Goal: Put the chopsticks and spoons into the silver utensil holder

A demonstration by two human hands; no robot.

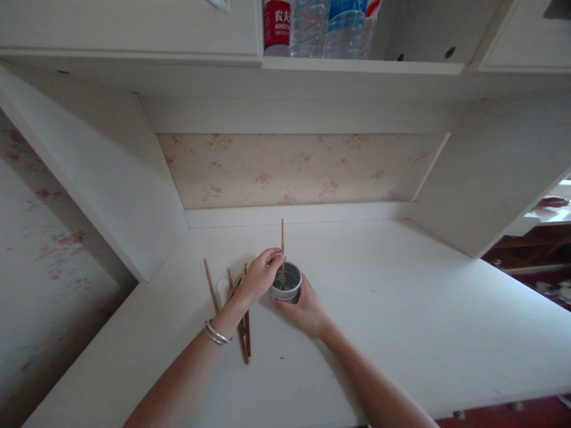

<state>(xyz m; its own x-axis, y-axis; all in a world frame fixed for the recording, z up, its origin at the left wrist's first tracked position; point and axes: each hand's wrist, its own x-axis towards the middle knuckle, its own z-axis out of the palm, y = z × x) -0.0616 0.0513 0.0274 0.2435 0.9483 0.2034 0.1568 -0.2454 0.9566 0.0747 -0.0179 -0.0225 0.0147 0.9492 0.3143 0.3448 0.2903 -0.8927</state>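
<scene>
A person's left hand (pixel 259 276) pinches a single wooden chopstick (pixel 282 249) between thumb and fingertips, holding it upright with its lower end inside a small grey cup (pixel 288 282) that stands near the middle of a white worktop (pixel 401 309). The right hand (pixel 306 309) is wrapped around the cup's near side, fingers curled against its wall, steadying it. More chopsticks (pixel 243 327) lie in a loose bundle on the worktop just left of the cup, partly under the left wrist. The stick looks light, thin and stiff, likely best gripped around mid-length as here; gripped near its tip it would wobble. The cup appears small and light enough to tip easily, so a hold low on its wall suits it. Plastic bottles (pixel 321 27) stand on the shelf above.
</scene>
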